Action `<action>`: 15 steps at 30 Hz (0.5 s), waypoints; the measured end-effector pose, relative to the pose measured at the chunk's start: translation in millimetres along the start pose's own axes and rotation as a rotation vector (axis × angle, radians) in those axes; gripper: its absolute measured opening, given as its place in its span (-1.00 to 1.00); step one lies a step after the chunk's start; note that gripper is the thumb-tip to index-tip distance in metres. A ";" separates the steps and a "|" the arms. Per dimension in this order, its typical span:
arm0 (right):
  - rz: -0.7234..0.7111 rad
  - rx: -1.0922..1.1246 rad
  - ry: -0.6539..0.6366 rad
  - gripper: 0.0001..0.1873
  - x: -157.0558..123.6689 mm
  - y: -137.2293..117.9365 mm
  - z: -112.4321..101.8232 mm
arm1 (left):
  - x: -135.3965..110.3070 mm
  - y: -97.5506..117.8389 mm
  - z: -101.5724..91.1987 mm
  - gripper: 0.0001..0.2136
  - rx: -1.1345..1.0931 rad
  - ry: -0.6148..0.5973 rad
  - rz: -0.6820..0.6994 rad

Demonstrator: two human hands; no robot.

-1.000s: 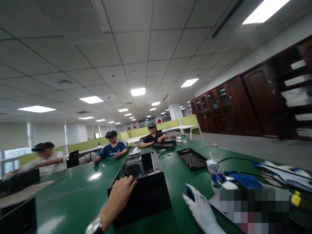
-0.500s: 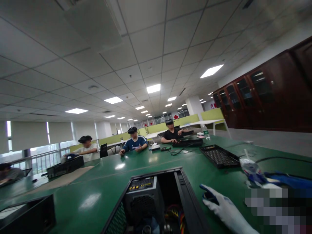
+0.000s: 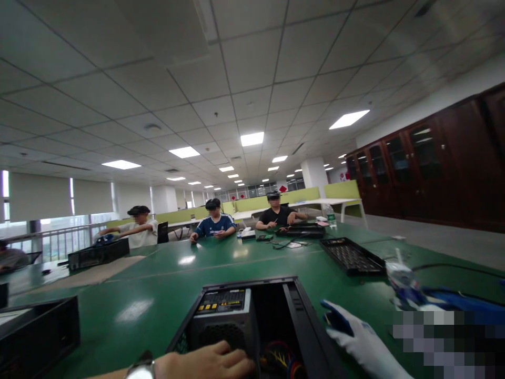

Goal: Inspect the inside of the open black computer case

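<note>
My left hand, bare and with a watch on the wrist, reaches in from the bottom left across the open black computer case. Its fingers are bent and close together in front of the power supply. The fingertips and whatever they hold are hidden. The power supply sits inside the case, its labelled face upward. Red, yellow and blue wires bunch to the right of the fingers. My right hand is out of view. A white glove with a blue palm lies right of the case.
Another black case stands at the left. A black tray-like panel, a plastic cup and a water bottle are at the right on the green table. Three co-workers sit across; part of another person shows at far left.
My left hand has come into view from the lower left and now covers the lower part of the power supply. The view has tilted slightly; the glove lies where it was.
</note>
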State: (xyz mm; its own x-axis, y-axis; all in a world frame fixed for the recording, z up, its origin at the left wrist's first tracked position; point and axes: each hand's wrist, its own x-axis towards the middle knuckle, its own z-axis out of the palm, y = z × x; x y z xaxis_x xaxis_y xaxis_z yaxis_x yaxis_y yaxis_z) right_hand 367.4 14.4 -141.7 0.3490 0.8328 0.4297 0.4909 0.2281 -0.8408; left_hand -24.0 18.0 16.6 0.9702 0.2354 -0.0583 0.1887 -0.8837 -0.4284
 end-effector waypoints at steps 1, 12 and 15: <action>0.009 -0.017 0.015 -0.24 -0.7 -3.7 -3.2 | 5.7 1.2 0.6 -0.69 0.049 -0.009 0.058; -0.083 -0.020 0.168 -0.42 16.3 -85.6 -39.3 | -12.7 3.1 -66.7 -0.54 0.099 0.005 0.122; -0.176 -0.102 0.115 -0.57 10.6 -149.7 -40.1 | -42.0 -3.3 -78.5 -0.24 -0.008 -0.026 0.042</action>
State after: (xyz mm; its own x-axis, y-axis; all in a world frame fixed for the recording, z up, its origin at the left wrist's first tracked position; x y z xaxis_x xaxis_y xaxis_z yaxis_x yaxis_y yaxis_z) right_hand 329.7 -31.2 1.9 0.3363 0.7206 0.6063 0.6285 0.3077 -0.7143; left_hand -53.4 -20.8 91.2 0.9730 0.2082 -0.0996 0.1491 -0.8963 -0.4176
